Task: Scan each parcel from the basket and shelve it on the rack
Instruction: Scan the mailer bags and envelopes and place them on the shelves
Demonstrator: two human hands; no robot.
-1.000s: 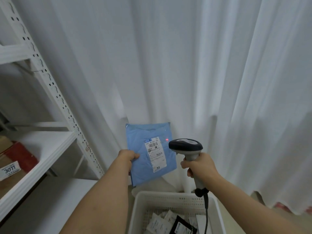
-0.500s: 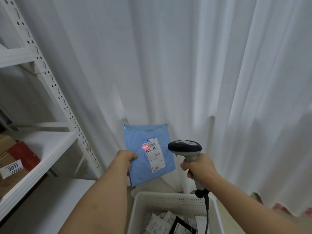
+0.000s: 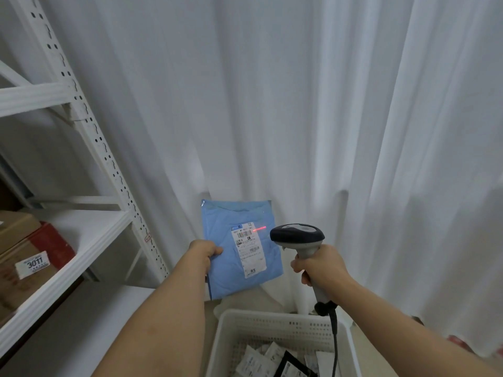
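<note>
My left hand (image 3: pixel 204 251) grips the left edge of a flat blue parcel (image 3: pixel 223 229), held upright above the basket with its white label (image 3: pixel 249 250) facing me. My right hand (image 3: pixel 319 266) grips the handle of a dark-headed barcode scanner (image 3: pixel 296 235), just right of the parcel. A red scan line falls at the label's upper right edge, partly on the blue wrap. The white perforated basket (image 3: pixel 283 322) sits below with several small parcels (image 3: pixel 261 361) inside. The white metal rack (image 3: pixel 89 131) stands at the left.
A brown and red carton with a tag reading 3011 (image 3: pixel 32 263) lies on the rack's middle shelf (image 3: pixel 92 232). A lower shelf (image 3: pixel 81 322) lies beneath it. White curtains (image 3: pixel 326 104) hang behind everything. The scanner cable (image 3: pixel 334 346) drops into the basket.
The red scan light shifted from right of the label onto the barcode, then to the label's upper right edge. Both hands and the parcel stayed almost still.
</note>
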